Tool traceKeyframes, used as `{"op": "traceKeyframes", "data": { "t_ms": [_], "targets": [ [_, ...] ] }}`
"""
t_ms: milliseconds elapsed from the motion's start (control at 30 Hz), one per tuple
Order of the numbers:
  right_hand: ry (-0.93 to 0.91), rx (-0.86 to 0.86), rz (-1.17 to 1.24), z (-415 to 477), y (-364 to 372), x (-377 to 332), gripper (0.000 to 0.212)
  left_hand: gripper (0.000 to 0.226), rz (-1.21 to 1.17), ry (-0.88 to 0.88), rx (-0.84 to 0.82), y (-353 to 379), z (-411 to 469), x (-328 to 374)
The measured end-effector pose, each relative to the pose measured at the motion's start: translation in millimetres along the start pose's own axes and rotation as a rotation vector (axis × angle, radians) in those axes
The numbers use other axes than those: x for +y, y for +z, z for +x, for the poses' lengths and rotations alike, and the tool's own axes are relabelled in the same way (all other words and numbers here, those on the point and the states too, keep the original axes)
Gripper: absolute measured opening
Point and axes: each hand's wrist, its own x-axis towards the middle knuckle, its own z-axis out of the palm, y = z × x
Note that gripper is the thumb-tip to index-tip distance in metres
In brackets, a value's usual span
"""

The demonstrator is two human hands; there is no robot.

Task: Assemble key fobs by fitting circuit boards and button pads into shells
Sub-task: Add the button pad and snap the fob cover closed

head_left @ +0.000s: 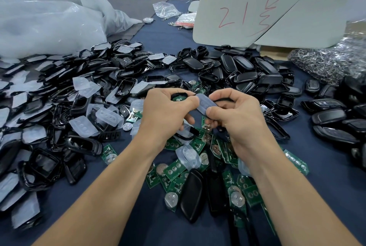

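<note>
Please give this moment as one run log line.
left hand: grips shell | right hand: pinches button pad | state: pad outside shell

Both bare forearms extended forward, converging over the middle of the bench. Left hand back-up, fingers curled round a shell. Right hand knuckles-up, thumb and forefinger pinching a button pad. Fingertips nearly meeting.

On the dark blue tablecloth lie crumpled clear plastic sheeting, a white card with red handwriting and bagged silver metal rings.
</note>
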Motion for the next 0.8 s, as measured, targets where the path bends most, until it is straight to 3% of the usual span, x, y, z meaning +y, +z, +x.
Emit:
{"op": "traceKeyframes", "data": {
  "t_ms": [167, 267, 500, 700, 800],
  "targets": [
    [0.130, -0.086, 0.127, -3.0, 1.7, -5.1, 0.004, 0.008, -0.026, 0.022, 0.027, -1.6, 1.5, 0.7],
    [0.316, -0.184, 0.329, -0.9, -3.4, -9.9, 0.030, 0.006, -0.104, 0.036, -0.019, -5.8, 3.0, 2.3],
    [0.434, -0.541, 0.434, -2.9, -18.7, -14.1, 0.052, 0.005, -0.206, 0.065, -0.195, -16.7, 6.8, 5.1],
    [0.446, -0.629, 0.554, -3.5, -19.7, -14.6, 0.060, 0.013, -0.217, 0.116, -0.316, -17.6, 4.9, 6.2],
    [0.438, -0.594, 0.569, -2.9, -19.6, -13.1, 0.069, 0.017, -0.266, 0.042, -0.298, -17.6, 5.0, 6.4]
  ]
}}
